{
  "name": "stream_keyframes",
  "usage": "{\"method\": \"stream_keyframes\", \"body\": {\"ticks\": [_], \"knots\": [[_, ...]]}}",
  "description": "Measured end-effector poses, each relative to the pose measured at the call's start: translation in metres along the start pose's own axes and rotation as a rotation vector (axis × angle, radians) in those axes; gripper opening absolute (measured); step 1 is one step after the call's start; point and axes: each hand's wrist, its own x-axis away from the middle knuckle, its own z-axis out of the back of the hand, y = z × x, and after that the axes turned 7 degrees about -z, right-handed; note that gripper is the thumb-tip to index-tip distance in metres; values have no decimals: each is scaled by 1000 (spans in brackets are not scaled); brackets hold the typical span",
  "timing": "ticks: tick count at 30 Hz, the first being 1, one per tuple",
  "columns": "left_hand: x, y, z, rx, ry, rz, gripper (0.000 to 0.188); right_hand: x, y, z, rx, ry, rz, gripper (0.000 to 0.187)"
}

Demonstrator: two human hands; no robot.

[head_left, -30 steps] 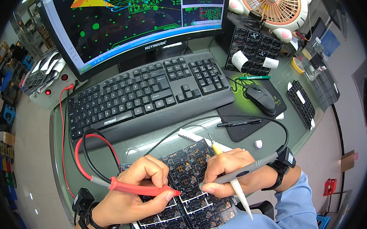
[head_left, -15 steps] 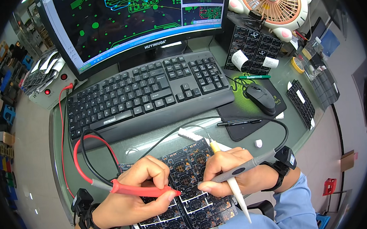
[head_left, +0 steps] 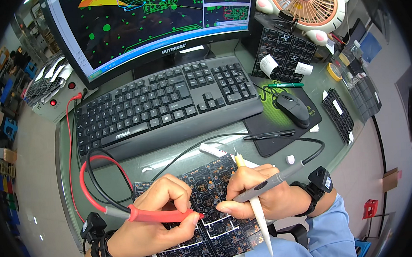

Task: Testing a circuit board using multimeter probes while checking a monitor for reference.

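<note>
My left hand (head_left: pixel 148 236) is closed round a red test probe (head_left: pixel 161 216), its tip pointing right over a dark circuit board panel (head_left: pixel 205 200). My right hand (head_left: pixel 284 203) pinches a grey test probe (head_left: pixel 264 187) whose lower end is hidden by my fingers near the red tip. The same hand also keeps a slim tool (head_left: pixel 262 225), white with a yellow end and a thin metal point, between its fingers. The panel carries rows of round patterns and lies partly under both hands. Whether either probe tip touches it, I cannot tell.
Beyond the panel are a black keyboard (head_left: pixel 163 105) and a monitor (head_left: pixel 139 20) showing a green circuit layout. A mouse (head_left: pixel 292 110), pens (head_left: pixel 269 135) and a white fan (head_left: pixel 304 4) are to the right. Red and black leads loop left of my hands near a box (head_left: pixel 55 106) with a lit red lamp.
My right hand has shifted slightly left, and its grey probe and white tool have moved with it. The red probe has barely moved. A yellow-orange wedge now shows on the monitor's upper left.
</note>
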Motion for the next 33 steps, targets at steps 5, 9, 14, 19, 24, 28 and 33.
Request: {"method": "stream_keyframes", "body": {"ticks": [5, 9, 14, 19, 24, 28, 33], "knots": [[0, -3, -2, 158, 85, 47, 27, 0, 1, -1, -15, -3, -11, 28], [0, -3, -1, 178, 78, 71, 27, -2, 4, -1, 14, 20, 61, 25], [-1, -3, -1, 196, 65, 87, 27, 2, 0, -1, -29, 2, -15, 28], [-2, -1, -1, 218, 72, 105, 28, 1, 1, 0, -11, 10, -1, 28], [-2, -2, 1, 179, 33, 94, 30, 4, 9, -3, -150, 20, 33, 24], [-1, -2, -1, 224, 65, 90, 27, 7, 11, -3, -122, -7, 1, 24], [0, -1, 0, 224, 61, 87, 27, 7, 12, -4, -122, -10, 2, 25]]}}
